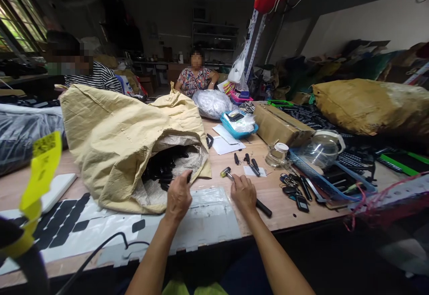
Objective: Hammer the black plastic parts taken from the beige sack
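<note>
My left hand [179, 195] is closed in front of the mouth of a large tan sack [117, 129]. A bit of something small and black shows at its fingertips, too little to tell its kind. Inside the sack's opening lie many dark, glossy black pieces [162, 165]. To the right, my right hand [244, 193] is closed round a small hammer [263, 207], whose metal and yellow head points away from me and whose black handle sticks out below the palm. A translucent grey sheet [214, 214] lies on the table between and below the hands.
Beyond my right hand lie several black handle-like pieces [254, 164], keys [288, 179], a clear jar [277, 154] and a blue tray [362, 189]. Farther back are a cardboard box [281, 123] and a blue basket [241, 130]. Two people sit across the table [231, 152].
</note>
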The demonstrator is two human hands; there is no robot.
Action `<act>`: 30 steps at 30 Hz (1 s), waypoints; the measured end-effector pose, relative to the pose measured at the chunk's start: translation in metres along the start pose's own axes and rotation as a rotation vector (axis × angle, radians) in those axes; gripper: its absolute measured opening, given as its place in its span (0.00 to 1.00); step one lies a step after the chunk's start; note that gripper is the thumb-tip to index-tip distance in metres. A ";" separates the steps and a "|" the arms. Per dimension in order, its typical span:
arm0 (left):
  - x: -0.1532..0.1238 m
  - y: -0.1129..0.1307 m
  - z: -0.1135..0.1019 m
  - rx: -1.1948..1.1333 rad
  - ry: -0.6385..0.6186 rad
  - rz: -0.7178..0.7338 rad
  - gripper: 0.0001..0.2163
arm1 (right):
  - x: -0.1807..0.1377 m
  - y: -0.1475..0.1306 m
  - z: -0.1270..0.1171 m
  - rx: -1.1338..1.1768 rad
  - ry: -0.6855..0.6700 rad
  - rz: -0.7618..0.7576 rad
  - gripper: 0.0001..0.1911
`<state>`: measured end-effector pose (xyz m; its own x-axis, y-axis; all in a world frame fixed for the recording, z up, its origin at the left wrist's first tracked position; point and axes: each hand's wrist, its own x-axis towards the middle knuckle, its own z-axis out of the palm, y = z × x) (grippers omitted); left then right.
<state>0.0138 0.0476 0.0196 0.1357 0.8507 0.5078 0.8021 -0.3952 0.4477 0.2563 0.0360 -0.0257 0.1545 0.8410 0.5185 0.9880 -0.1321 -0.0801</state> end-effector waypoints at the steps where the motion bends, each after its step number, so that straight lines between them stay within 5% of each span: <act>1: -0.004 0.005 0.005 -0.044 -0.046 0.066 0.22 | 0.000 0.000 0.000 -0.004 -0.001 -0.001 0.15; 4: -0.012 0.019 0.019 -0.088 -0.248 0.200 0.27 | 0.000 0.000 0.001 -0.016 -0.007 -0.001 0.15; 10: -0.016 0.023 0.027 -0.105 -0.480 0.182 0.30 | 0.001 -0.002 0.002 -0.014 -0.013 0.015 0.14; 21: -0.033 0.003 0.031 -0.227 -0.243 0.044 0.19 | 0.000 -0.002 0.003 0.002 -0.008 0.012 0.15; 30: -0.021 0.003 0.027 -0.329 -0.314 -0.108 0.07 | 0.006 0.002 -0.023 0.211 -0.125 0.133 0.17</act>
<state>0.0285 0.0376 -0.0097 0.2717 0.9366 0.2211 0.6012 -0.3446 0.7210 0.2592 0.0288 -0.0034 0.2684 0.8837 0.3836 0.9355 -0.1440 -0.3228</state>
